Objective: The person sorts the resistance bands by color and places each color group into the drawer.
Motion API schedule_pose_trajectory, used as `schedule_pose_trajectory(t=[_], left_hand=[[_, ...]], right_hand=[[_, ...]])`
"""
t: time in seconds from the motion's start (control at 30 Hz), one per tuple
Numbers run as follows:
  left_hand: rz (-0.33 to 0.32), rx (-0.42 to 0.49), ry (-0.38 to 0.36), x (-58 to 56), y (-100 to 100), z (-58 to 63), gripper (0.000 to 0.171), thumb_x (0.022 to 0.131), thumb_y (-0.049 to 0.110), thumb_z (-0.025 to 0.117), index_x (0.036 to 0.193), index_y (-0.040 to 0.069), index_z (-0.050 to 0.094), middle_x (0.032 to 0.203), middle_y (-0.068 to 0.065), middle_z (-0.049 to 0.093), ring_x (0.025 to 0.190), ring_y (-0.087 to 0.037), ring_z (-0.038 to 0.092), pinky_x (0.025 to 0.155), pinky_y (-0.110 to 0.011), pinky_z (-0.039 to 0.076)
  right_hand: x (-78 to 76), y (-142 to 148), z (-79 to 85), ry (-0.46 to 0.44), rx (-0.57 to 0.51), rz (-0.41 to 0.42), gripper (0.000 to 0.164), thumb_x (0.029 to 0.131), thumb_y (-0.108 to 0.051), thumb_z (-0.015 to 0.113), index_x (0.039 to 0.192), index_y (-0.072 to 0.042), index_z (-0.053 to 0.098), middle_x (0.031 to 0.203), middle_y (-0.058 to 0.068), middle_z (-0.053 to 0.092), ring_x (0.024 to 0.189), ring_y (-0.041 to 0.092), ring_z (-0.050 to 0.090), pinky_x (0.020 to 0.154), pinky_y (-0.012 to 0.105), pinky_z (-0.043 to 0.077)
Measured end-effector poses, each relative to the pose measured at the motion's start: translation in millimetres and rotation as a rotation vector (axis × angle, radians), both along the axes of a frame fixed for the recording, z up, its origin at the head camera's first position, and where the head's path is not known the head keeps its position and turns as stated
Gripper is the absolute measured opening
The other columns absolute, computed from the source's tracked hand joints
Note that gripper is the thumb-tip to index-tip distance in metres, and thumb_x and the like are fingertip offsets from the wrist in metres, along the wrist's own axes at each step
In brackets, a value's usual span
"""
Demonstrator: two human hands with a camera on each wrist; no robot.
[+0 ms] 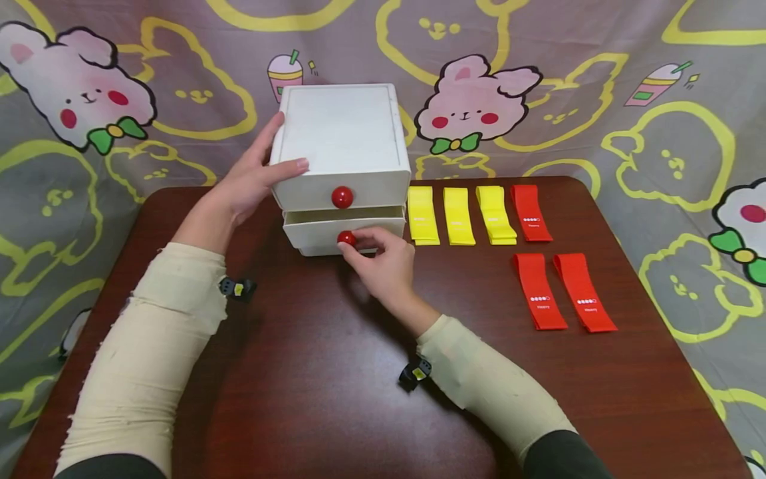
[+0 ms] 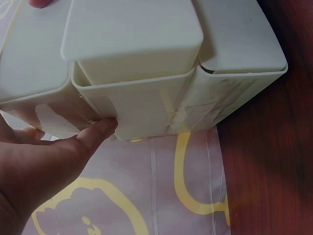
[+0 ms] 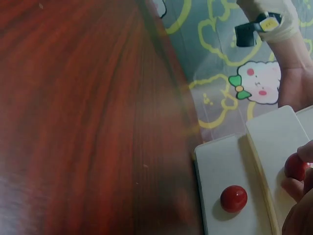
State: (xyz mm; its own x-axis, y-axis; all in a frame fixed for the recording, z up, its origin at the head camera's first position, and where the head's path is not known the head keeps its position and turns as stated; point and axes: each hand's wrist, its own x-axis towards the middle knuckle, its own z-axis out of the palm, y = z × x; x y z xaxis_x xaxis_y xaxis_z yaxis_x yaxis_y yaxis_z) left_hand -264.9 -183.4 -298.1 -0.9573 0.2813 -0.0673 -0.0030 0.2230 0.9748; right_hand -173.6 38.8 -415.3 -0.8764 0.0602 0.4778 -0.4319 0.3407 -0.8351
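Observation:
A white three-drawer box [image 1: 338, 126] stands at the back of the table, its middle drawer [image 1: 299, 231] pulled slightly out. My right hand [image 1: 389, 263] pinches that drawer's red knob [image 1: 346, 237] between thumb and fingers. On the left, my left hand [image 1: 251, 176] steadies the box, thumb laid over the top front edge and fingers spread along the left side. The left wrist view shows a finger [image 2: 100, 131] against the side wall and the middle drawer front [image 2: 134, 34] jutting out. The bottom drawer's knob [image 3: 234, 198] shows in the right wrist view.
Three yellow bands [image 1: 459, 216] lie in a row right of the box. A red band [image 1: 531, 213] continues that row, with two more red bands [image 1: 540, 291] nearer. A patterned cloth [image 1: 335, 40] hangs behind the dark wooden table [image 1: 287, 372].

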Motion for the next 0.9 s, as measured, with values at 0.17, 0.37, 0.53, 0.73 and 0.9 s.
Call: schedule_pose_trajectory(t=[0.17,0.37,0.53,0.73,0.9], left_hand=[[0.005,0.003,-0.012,0.3,-0.9,-1.2,0.096,0.09,0.03,0.073,0.16,0.042,0.007,0.165,0.005,0.004,0.144,-0.018,0.015,0.116,-0.047,0.021],[0.004,-0.015,-0.008,-0.4,-1.1,-1.1,0.095,0.09,0.033,0.073,0.159,0.044,0.008,0.165,0.006,0.006,0.145,-0.021,0.016,0.115,-0.051,0.022],[0.0,-0.012,-0.007,-0.7,-1.0,-0.7,0.094,0.09,0.033,0.072,0.159,0.044,0.008,0.165,0.005,0.007,0.144,-0.023,0.019,0.114,-0.052,0.023],[0.01,-0.018,-0.007,-1.0,-0.4,-0.5,0.095,0.091,0.032,0.072,0.159,0.044,0.008,0.165,0.005,0.007,0.144,-0.022,0.019,0.115,-0.051,0.021],[0.014,-0.026,-0.008,-1.2,-0.1,-1.1,0.095,0.09,0.033,0.072,0.159,0.045,0.008,0.165,0.006,0.007,0.145,-0.022,0.018,0.115,-0.051,0.02]], right_hand=[[11.6,1.9,0.2,0.001,0.019,0.017,0.022,0.081,-0.023,0.086,0.098,-0.011,0.079,0.086,-0.005,0.074,0.075,0.009,0.068,0.053,0.026,0.046],[20.4,4.2,0.3,0.002,0.032,0.034,0.021,0.082,-0.021,0.085,0.099,-0.012,0.079,0.087,-0.006,0.074,0.07,0.009,0.066,0.048,0.025,0.041],[27.5,6.1,0.1,0.0,0.037,0.044,0.021,0.081,-0.023,0.085,0.099,-0.013,0.079,0.087,-0.007,0.074,0.065,0.003,0.061,0.046,0.024,0.038],[37.4,9.1,0.1,0.005,0.025,0.078,0.021,0.081,-0.02,0.086,0.099,-0.012,0.079,0.087,-0.006,0.075,0.058,0.006,0.057,0.042,0.024,0.033],[45.8,11.3,-1.0,0.002,0.008,0.111,0.02,0.081,-0.018,0.086,0.099,-0.012,0.079,0.087,-0.005,0.075,0.048,0.009,0.047,0.039,0.023,0.029]])
